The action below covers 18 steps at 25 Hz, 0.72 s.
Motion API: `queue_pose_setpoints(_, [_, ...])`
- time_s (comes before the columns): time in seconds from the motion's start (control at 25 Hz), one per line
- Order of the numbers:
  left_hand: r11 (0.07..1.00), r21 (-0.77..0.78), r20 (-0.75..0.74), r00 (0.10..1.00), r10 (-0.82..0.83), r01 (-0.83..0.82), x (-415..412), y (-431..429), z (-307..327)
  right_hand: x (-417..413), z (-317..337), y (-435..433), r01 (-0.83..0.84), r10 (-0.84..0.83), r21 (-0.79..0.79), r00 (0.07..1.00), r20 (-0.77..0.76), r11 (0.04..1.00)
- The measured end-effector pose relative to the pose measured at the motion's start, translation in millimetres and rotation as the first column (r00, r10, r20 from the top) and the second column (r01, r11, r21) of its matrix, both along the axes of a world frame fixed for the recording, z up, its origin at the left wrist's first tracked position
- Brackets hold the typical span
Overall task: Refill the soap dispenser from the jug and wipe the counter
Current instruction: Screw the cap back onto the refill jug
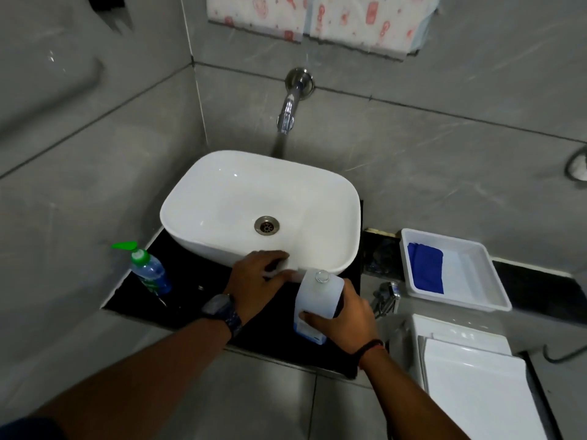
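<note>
The jug, a translucent white container with a blue label low on its side, stands upright on the black bench just in front of the white basin, near its right front corner. The right hand is wrapped around the jug's right side, thumb across the front face and fingers behind the handle, so it is clamped on the jug. The jug's neck faces up; whether it is capped I cannot tell.

The left hand lies just left of the jug, its fingers curled around something small and white pressed close to the basin's front wall; what that thing is cannot be made out. A watch sits on the left wrist, a dark band on the right.

The soap dispenser, a clear blue-tinted bottle with a green pump, stands upright at the bench's left end, well apart from both hands. To the right, beyond the bench, a white tray holds a folded blue cloth, untouched.
</note>
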<state>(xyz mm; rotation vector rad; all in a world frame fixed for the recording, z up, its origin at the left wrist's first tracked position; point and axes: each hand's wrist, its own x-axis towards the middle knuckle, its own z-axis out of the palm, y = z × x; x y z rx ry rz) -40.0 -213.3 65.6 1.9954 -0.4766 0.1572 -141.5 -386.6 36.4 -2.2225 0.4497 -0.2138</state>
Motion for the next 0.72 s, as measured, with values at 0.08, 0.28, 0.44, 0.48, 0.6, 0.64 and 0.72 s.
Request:
queue_pose_setpoints(0.08, [0.996,-0.061,0.142,0.988,-0.055,0.065,-2,-7,43,-1,23,2,-0.005,0.005,-0.014,1.000,0.000,1.000])
queue_pose_setpoints(0.28, [0.968,0.047,0.254,0.934,-0.251,0.248,-19,-14,110,-4,79,6,0.008,-0.003,-0.077,0.998,0.068,0.997])
queue_pose_setpoints(0.44, [0.958,0.099,0.270,0.920,-0.285,0.268,-26,-12,133,-8,107,6,0.002,0.015,-0.211,0.997,0.081,0.978])
queue_pose_setpoints(0.48, [0.953,0.116,0.271,0.914,-0.303,0.282,-28,-12,136,-8,111,7,-0.005,0.025,-0.240,0.997,0.078,0.971])
queue_pose_setpoints(0.6, [0.947,0.127,0.246,0.915,-0.319,0.296,-33,-10,148,-7,122,10,-0.008,0.036,-0.281,0.995,0.094,0.960])
queue_pose_setpoints(0.64, [0.946,0.135,0.236,0.917,-0.321,0.296,-33,-9,153,-7,125,10,-0.007,0.038,-0.295,0.994,0.099,0.956])
queue_pose_setpoints(0.72, [0.930,0.189,0.227,0.907,-0.355,0.317,-34,-7,160,-7,130,10,-0.016,0.051,-0.318,0.994,0.101,0.948])
